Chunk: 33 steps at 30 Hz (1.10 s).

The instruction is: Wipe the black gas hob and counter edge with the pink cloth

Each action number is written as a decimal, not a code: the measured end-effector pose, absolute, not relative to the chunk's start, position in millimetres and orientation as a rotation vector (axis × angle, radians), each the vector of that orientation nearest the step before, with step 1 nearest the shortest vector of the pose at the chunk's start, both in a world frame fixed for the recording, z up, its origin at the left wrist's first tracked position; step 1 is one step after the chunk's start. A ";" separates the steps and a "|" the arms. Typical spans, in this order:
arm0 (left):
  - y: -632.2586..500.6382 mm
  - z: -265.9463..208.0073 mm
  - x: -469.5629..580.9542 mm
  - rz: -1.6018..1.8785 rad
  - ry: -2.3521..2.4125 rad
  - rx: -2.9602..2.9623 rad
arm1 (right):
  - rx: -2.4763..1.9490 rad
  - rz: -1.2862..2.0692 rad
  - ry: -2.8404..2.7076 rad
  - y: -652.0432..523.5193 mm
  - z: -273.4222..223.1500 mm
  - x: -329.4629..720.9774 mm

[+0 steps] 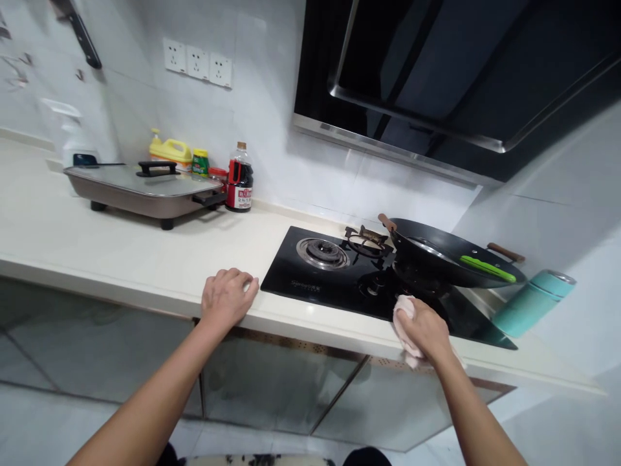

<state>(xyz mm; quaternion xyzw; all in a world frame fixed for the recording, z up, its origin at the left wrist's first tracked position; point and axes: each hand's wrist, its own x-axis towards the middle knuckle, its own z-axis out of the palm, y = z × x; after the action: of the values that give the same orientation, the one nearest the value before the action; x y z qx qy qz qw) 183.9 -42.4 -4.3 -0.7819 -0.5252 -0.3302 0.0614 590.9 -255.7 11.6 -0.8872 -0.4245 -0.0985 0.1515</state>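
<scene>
My right hand (pixel 427 327) is closed on a pale pink cloth (pixel 405 317), pressing it at the front edge of the black glass gas stove (pixel 334 294). My left hand (pixel 228 294) rests on the pale countertop (pixel 145 252), just left of the stove's corner. Its fingers are curled in and nothing shows in them. A black wok (pixel 436 230) with wooden handles sits on the right burner, and a bright green handle (pixel 488 268) lies across its rim. The left burner (pixel 323 252) is bare. A loose pan support (pixel 367 241) stands behind, near the wok.
A teal tumbler (pixel 536 301) leans at the stove's right end. Left on the counter are a lidded electric pan (pixel 140 197), a soy sauce bottle (pixel 240 178), a yellow jug (pixel 171 152) and a white spray bottle (pixel 72 139). A dark range hood (pixel 412 84) hangs above.
</scene>
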 end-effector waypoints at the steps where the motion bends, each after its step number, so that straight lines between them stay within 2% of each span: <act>1: -42.8 -4.2 184.1 -0.988 -1.586 -2.364 | -2.502 -0.293 -1.282 -253.0 11.3 578.5; 9: -47.2 -2.6 182.2 -0.965 -1.555 -2.376 | -2.260 -0.208 -1.591 -197.9 16.3 505.1; 14: -47.3 -3.8 181.8 -0.994 -1.565 -2.379 | -2.261 -0.035 -1.527 -157.8 28.5 505.0; 22: -48.5 -5.4 183.5 -1.002 -1.556 -2.386 | -2.245 -0.008 -1.404 -92.5 37.5 489.6; 33: -47.6 2.8 176.6 -0.971 -1.626 -2.363 | -1.625 0.127 -2.017 -83.4 35.8 355.9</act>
<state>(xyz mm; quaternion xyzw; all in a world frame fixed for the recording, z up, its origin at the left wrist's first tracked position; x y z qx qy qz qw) 176.6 -47.6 2.8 -0.7792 -0.5359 -0.3200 0.0566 355.9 -83.4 35.8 -0.6032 -0.7488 0.0470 0.2707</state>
